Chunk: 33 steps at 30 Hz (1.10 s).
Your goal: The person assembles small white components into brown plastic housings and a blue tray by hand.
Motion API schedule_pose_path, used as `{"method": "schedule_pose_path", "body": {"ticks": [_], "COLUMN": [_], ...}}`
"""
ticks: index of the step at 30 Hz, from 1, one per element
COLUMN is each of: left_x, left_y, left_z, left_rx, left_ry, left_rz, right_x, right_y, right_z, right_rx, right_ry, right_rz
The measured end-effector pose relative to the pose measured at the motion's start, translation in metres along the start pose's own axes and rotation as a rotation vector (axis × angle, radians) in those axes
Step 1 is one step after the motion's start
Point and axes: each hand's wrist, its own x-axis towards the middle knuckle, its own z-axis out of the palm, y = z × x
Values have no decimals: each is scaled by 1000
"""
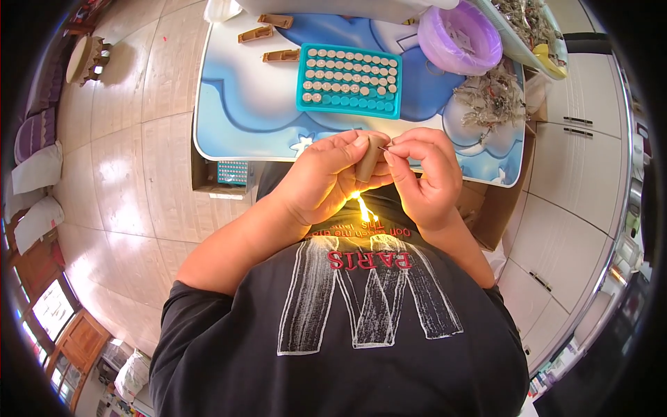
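Observation:
My left hand [325, 165] is closed around a tan cylinder [367, 164], its fingers behind and its thumb near the top end. The cylinder stands nearly upright in front of my chest, just off the table's near edge. Below it a string of small lights [364, 207] glows bright yellow against my shirt. My right hand [429, 174] pinches with thumb and forefinger close beside the cylinder's upper end. A thin, small bit shows at those fingertips, too fine to make out.
On the blue-and-white table [243, 115] sits a teal tray [301, 105] with rows of pale round pieces. Several brown pieces [281, 55] lie beyond its left. A lined purple basket [424, 48] and a heap of wire bundles [490, 101] occupy the right. A white cabinet [566, 163] stands alongside.

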Motion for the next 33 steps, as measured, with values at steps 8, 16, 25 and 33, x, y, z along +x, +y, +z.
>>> {"method": "schedule_pose_path", "body": {"ticks": [8, 16, 25, 33], "left_x": [2, 1, 1, 1], "left_y": [-1, -1, -5, -4], "left_z": [4, 8, 9, 11], "left_rx": [21, 28, 21, 37], "left_ry": [-1, 64, 95, 96], "left_rz": [1, -20, -48, -39], "right_x": [-5, -5, -6, -9], "right_y": [4, 6, 9, 11], "right_z": [4, 3, 5, 6], "right_rx": [-64, -2, -77, -47], "right_ry": [11, 28, 48, 72], "right_rz": [-55, 11, -75, -44]}}
